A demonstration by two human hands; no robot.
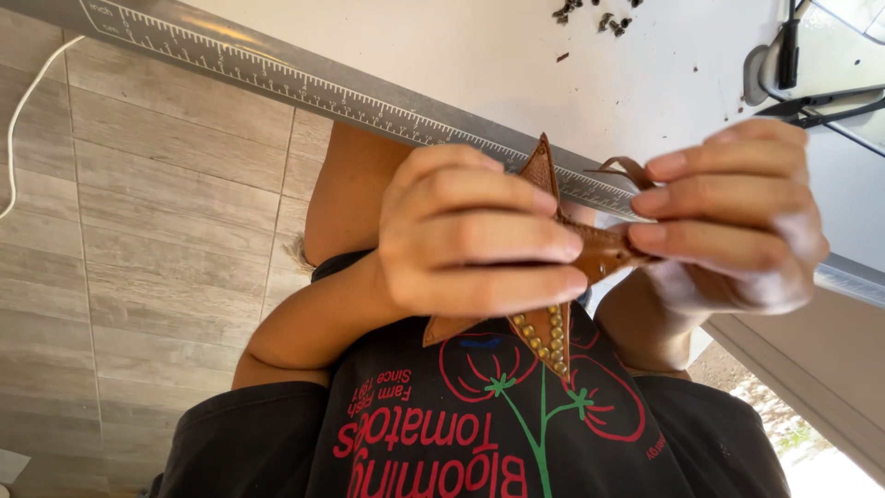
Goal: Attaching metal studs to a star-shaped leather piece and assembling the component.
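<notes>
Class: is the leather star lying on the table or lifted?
Lifted: left hand and right hand pinch the star, off the table.

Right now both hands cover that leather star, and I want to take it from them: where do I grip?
Pinch the leather star by its studded lower point, flat faces between thumb and finger, coming from below. It hangs clear under the left hand, which covers the middle; the right hand pinches the side arm near the strap.

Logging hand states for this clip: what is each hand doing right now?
Left hand: closed, holding the brown star-shaped leather piece with brass studs.
Right hand: closed, fingertips pinching the same leather piece at one of its points.
</notes>
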